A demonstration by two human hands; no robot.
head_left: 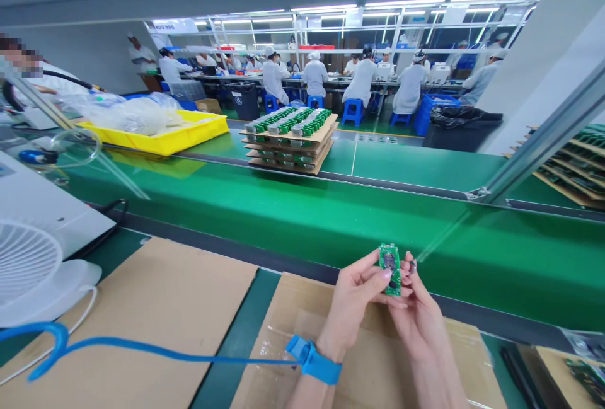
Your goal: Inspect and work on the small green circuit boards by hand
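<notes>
A small green circuit board [390,289] stands nearly upright between the thumb and fingers of my left hand [352,299]. Dark parts show on the face turned toward me. A blue wrist strap [322,363] with a blue cord circles my left wrist. Close by on the right, my right hand [418,311] has its fingers curled, some of them at the board's lower right edge. Its fingertips are pinched at a small dark, shiny piece [413,266], too small to name. Both hands are above a cardboard sheet [283,333] on the bench.
Beyond a green conveyor belt [227,198] stand stacked cardboard layers [283,150] of boards and a yellow tray [161,141] with plastic bags. A white fan [28,270] is at left, a metal post [543,100] at right. Several people in white work farther back.
</notes>
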